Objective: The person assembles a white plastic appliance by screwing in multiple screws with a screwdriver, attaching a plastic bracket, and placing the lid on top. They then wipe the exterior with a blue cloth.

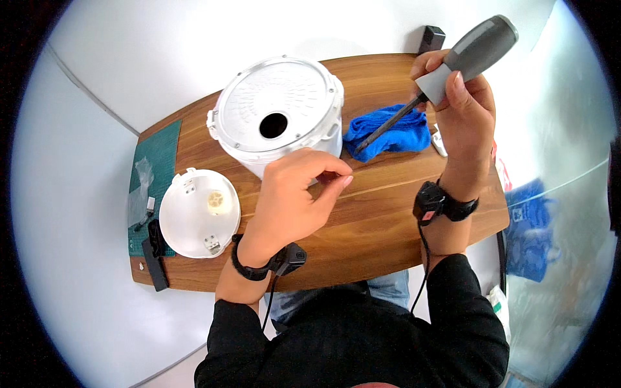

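My right hand (471, 123) grips a grey screwdriver (482, 46) by its thick handle. Its long dark shaft slants down to the left, with the tip over a crumpled blue cloth (406, 134). In front of a white round appliance housing (249, 103), my left hand (290, 197) is closed in a pinch, thumb against forefinger. Whatever those fingertips hold, if anything, is too small to make out. The housing's top has a dark round hole, a ring of fine slots and several small screws at its rim.
A white round cover (184, 223) lies inside up at the left, partly on a green cutting mat (162, 145). A clear plastic bag (140, 187) and a black strip (154, 266) are nearby. At the wooden table's (369, 239) far edge stands a black box (431, 39).
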Action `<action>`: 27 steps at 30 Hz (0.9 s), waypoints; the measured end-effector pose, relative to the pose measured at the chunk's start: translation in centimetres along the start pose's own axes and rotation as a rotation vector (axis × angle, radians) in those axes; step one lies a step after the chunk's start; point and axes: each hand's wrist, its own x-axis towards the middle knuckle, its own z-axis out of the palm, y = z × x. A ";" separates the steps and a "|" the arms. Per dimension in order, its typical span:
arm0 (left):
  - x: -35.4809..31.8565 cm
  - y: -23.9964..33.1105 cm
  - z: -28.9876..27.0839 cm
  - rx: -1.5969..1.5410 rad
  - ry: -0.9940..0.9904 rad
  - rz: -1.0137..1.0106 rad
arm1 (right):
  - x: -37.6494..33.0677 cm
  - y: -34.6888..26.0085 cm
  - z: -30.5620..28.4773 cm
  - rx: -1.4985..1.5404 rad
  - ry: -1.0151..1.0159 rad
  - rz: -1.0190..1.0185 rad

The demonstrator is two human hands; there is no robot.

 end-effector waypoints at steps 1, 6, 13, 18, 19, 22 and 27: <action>-0.1 -0.2 -0.7 0.000 0.033 0.005 | 0.5 0.1 1.2 0.080 -0.029 -0.023; -0.8 -1.7 -2.2 0.011 0.139 -0.007 | 0.6 1.7 4.6 0.196 0.025 -0.060; -0.7 -1.5 -3.3 0.204 0.103 0.031 | 0.2 3.1 6.3 0.087 -0.029 -0.078; -0.7 -1.5 -3.6 0.234 0.104 0.040 | 0.3 3.1 6.4 -0.051 -0.056 -0.077; -0.7 -1.4 -3.5 0.215 0.110 0.036 | 0.4 3.1 6.3 -0.060 -0.069 -0.083; -0.7 -1.3 -3.4 0.182 0.123 0.027 | 0.4 3.4 6.4 -0.055 -0.093 -0.079; -0.7 -1.7 -3.3 0.200 0.122 0.052 | 0.4 3.4 6.9 0.067 -0.093 -0.077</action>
